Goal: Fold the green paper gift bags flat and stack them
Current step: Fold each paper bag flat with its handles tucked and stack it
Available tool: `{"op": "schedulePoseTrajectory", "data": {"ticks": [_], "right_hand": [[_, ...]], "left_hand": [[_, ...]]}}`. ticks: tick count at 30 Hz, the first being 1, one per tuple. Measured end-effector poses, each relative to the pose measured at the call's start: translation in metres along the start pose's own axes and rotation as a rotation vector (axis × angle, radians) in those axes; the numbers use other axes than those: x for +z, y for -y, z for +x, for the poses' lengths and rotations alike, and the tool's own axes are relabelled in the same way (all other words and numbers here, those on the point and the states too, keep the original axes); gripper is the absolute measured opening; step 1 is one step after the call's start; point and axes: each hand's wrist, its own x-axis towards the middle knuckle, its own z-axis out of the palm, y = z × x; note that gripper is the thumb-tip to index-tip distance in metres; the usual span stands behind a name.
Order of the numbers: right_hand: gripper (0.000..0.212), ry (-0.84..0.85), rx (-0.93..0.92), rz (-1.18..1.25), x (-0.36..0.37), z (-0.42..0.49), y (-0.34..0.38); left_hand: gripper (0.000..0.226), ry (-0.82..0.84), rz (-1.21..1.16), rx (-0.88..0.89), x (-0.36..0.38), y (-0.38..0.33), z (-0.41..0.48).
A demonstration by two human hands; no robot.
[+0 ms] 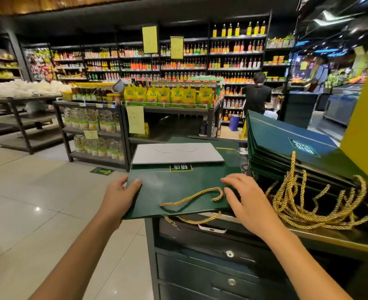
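A dark green paper gift bag (176, 187) lies flat on the counter top, its grey base panel (176, 153) folded up at the far end and a gold rope handle (191, 197) lying across it. My left hand (119, 195) grips the bag's left edge, thumb on top. My right hand (243, 198) rests with spread fingers on the bag's right side. To the right stands a slanted stack of flat green bags (291, 146), with a tangle of gold handles (317, 202) spilling toward me.
The black counter cabinet (211, 256) with locked drawers stands below the bags. A yellow pillar (367, 118) rises at the right. Store shelving with bottles (96, 124) fills the aisle ahead, and a person in black (257, 94) stands at the back shelves. Tiled floor lies to my left.
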Motion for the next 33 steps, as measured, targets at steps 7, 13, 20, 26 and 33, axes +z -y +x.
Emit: {"op": "schedulePoseTrajectory", "data": {"ticks": [7,13,20,26,33], "right_hand": [[0.045,0.164,0.049,-0.047,0.01,0.004,-0.012],[0.045,0.147,0.042,-0.06,0.011,0.003,-0.013],[0.042,0.12,0.048,-0.02,0.01,0.001,-0.011],[0.039,0.096,0.032,0.006,0.01,0.0,-0.012],[0.043,0.174,0.019,-0.009,0.01,0.0,-0.012]], "left_hand": [[0.037,-0.17,0.978,0.292,0.002,-0.005,0.001],[0.033,0.033,1.013,0.694,0.039,-0.026,-0.026],[0.025,0.407,1.045,0.953,0.102,-0.022,-0.042],[0.021,0.478,0.987,0.832,0.118,-0.028,-0.039],[0.013,0.566,0.903,0.728,0.11,-0.034,-0.033]]}}
